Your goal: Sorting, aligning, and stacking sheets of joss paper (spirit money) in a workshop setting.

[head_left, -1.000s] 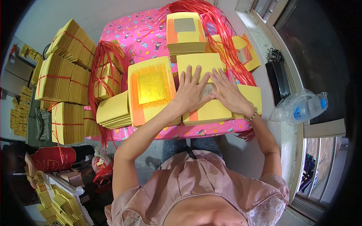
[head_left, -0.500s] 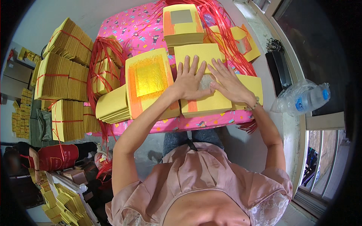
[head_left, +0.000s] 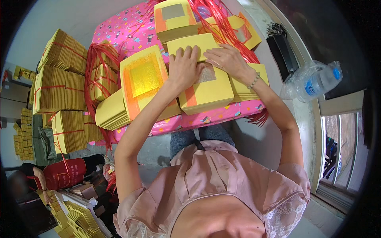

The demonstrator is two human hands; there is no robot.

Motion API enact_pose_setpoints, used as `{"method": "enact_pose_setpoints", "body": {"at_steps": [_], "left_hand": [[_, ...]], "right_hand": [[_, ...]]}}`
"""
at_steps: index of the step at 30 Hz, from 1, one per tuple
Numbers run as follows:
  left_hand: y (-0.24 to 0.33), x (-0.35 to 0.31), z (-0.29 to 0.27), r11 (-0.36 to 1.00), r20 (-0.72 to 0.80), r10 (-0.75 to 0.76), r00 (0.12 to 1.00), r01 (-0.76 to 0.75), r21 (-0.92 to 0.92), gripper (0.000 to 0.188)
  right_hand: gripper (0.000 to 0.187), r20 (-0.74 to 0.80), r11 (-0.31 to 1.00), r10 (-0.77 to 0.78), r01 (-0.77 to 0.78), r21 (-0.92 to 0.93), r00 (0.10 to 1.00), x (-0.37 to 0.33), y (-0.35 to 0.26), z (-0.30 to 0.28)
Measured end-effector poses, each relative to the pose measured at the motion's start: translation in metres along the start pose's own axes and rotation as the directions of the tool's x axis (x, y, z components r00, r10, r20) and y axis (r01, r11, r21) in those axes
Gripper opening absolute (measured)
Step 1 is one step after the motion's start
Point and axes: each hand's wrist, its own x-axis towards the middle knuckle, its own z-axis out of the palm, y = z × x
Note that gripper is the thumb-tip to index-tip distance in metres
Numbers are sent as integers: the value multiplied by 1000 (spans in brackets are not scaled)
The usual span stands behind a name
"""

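Note:
My left hand (head_left: 183, 67) rests on a stack of yellow paper sheets (head_left: 206, 97), fingers slightly bent and apart, thumb beside a silver square (head_left: 206, 73). My right hand (head_left: 233, 63) lies across the far right part of the same stack, its fingers pointing left and resting on the paper. Just beyond my fingertips lies a plain yellow stack (head_left: 192, 41). Left of my left hand is a stack topped by a sheet with a gold foil square (head_left: 147, 79) and orange border. Another plain yellow stack (head_left: 249, 81) sits under my right wrist.
A pink patterned cover (head_left: 170, 126) lies over the table. Red strips (head_left: 222, 27) drape at its far side. Tied yellow bundles (head_left: 59, 89) pile up at the left. A bagged plastic bottle (head_left: 323, 81) stands on the right ledge. Another person (head_left: 65, 172) is at lower left.
My fingers have bent from lying flat and spread. The right hand has moved farther from me, its fingers turned more to the left. The whole view has shifted slightly.

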Motion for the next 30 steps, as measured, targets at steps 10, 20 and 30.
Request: {"method": "enact_pose_setpoints", "body": {"at_steps": [10,20,30], "left_hand": [[2,16,7,920,-190,200,961,-118,373,36],[97,15,-8,900,-225,313,923,-214,379,53],[182,-82,62,891,-56,415,908,-418,-178,73]], "right_hand": [[35,17,867,432,-421,267,902,-9,0,-13],[37,677,-403,618,-579,709,399,-65,18,-81],[36,566,-351,788,-578,737,243,-162,6,-87]]}}
